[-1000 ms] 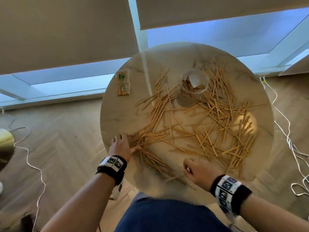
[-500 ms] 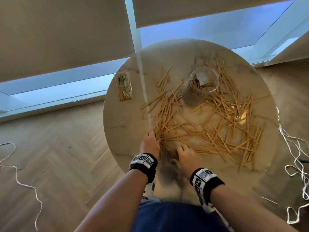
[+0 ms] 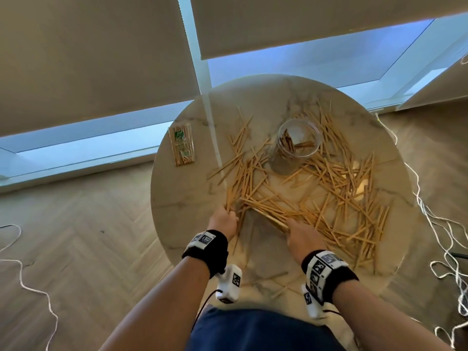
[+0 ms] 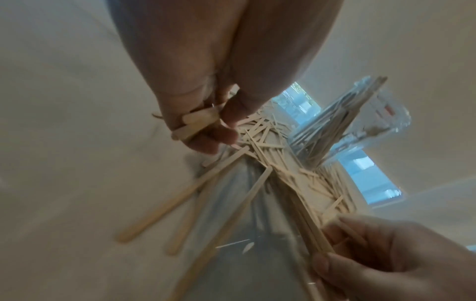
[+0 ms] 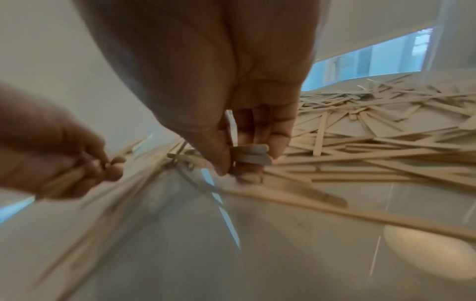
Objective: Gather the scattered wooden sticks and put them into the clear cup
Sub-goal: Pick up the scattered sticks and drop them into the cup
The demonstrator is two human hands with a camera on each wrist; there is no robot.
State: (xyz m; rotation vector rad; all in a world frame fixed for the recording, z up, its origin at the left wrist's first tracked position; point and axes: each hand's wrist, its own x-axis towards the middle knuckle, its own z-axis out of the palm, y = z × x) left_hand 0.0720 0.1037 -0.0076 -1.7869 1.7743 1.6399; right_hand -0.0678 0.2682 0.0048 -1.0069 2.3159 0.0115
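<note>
Many thin wooden sticks (image 3: 316, 188) lie scattered over a round marble table (image 3: 182, 198). A clear cup (image 3: 296, 145) stands at the far middle with several sticks inside; it also shows in the left wrist view as the clear cup (image 4: 360, 126). My left hand (image 3: 224, 220) is at the pile's near left edge and grips a small bundle of sticks (image 4: 198, 124). My right hand (image 3: 301, 235) is at the near middle and pinches another bundle of sticks (image 5: 249, 154) between thumb and fingers.
A wrapped packet of sticks (image 3: 182, 144) lies on the table's left side. A few loose sticks (image 3: 273, 277) lie near the front edge. White cables (image 3: 445, 249) trail on the wooden floor at the right, and another cable (image 3: 27, 282) lies at the left.
Both hands have moved inward and forward from the near table edge into the pile and closed on bundles of sticks. The view has shifted, so the table sits more to the right.
</note>
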